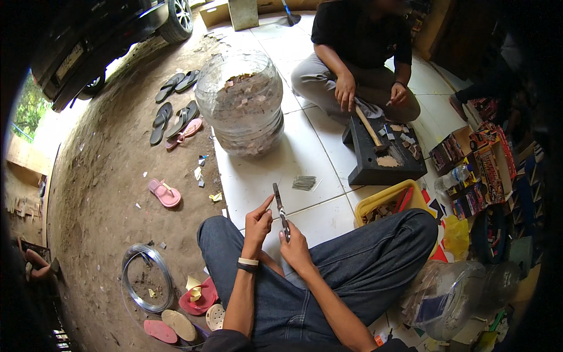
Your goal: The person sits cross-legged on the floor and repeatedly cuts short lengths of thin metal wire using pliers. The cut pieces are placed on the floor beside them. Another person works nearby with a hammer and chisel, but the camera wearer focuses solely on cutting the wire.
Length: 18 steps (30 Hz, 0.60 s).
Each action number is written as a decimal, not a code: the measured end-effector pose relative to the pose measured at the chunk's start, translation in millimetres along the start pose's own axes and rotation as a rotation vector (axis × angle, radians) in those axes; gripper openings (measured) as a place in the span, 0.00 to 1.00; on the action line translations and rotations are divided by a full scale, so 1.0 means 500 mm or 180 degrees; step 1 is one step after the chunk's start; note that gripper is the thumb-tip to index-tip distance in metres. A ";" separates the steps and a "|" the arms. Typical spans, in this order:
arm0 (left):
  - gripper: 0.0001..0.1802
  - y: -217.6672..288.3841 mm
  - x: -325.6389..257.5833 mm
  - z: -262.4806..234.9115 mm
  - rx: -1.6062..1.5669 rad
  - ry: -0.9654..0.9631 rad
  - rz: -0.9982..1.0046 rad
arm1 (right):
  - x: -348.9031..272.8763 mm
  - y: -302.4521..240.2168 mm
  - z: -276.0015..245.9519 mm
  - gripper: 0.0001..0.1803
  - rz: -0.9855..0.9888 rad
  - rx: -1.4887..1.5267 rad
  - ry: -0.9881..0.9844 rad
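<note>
My right hand [295, 251] is closed round the lower end of a slim dark tool [279, 202] with a bright metal patch midway. The tool points away from me above my crossed legs; its exact kind is unclear. Just left of it is my left hand [256, 230], index finger stretched toward the tool's upper part and the other fingers curled in. Whatever those fingers hold, if anything, is too small to make out. Beyond both hands, a bundle of short thin wire pieces [304, 183] lies on the white tiles [258, 182].
Across from me, a person [358, 64] sits by a black stool [381, 158] bearing a hammer [369, 129] and small pieces. A big clear plastic jug [240, 105] stands left of them. Near my right knee is a yellow bin [362, 206]. Coiled wire [167, 281] and sandals [165, 193] lie left.
</note>
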<state>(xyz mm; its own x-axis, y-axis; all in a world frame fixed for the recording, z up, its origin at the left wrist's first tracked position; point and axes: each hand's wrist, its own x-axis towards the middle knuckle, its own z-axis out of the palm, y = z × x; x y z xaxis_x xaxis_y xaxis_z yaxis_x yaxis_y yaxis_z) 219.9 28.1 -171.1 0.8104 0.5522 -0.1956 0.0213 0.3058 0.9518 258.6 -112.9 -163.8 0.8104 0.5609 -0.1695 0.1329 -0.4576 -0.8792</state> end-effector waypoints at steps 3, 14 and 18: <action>0.26 0.001 -0.002 0.001 -0.0007 0.0013 -0.0038 | 0.003 0.002 0.000 0.23 0.0179 -0.0082 -0.0111; 0.27 0.011 -0.004 0.006 -0.0150 -0.0054 -0.0163 | 0.007 0.003 0.003 0.22 0.0425 0.0040 -0.0091; 0.27 0.019 -0.007 0.011 0.0144 -0.0059 -0.0098 | 0.011 0.003 0.003 0.21 0.0380 0.0068 0.0027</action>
<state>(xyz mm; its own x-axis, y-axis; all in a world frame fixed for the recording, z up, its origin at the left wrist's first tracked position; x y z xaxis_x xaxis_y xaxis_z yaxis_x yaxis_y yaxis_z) 220.6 24.9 -160.1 0.8198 0.5284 -0.2209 0.0725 0.2868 0.9552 262.4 -109.3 -166.7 0.8245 0.4974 -0.2698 0.0231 -0.5059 -0.8623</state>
